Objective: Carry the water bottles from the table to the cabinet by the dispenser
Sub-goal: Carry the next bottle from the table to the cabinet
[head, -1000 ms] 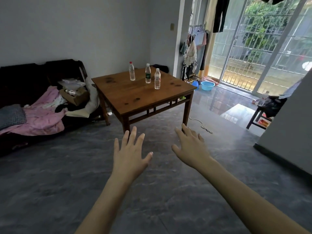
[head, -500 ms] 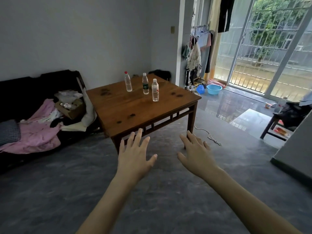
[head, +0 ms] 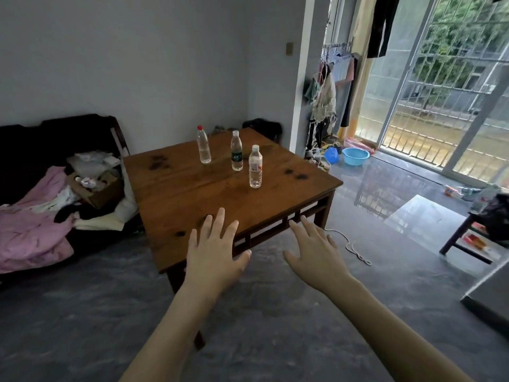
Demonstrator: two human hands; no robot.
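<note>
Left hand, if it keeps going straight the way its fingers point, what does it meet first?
Probably the white-capped bottle, the nearest of the three, standing beyond the left hand across bare wooden table. Nothing else shows in that line, though depth from one view is uncertain.

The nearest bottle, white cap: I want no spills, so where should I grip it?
Wrap the right hand around the nearest bottle at its labelled middle, coming from the near table edge. It stands upright, apart from the others, with that side open.
</note>
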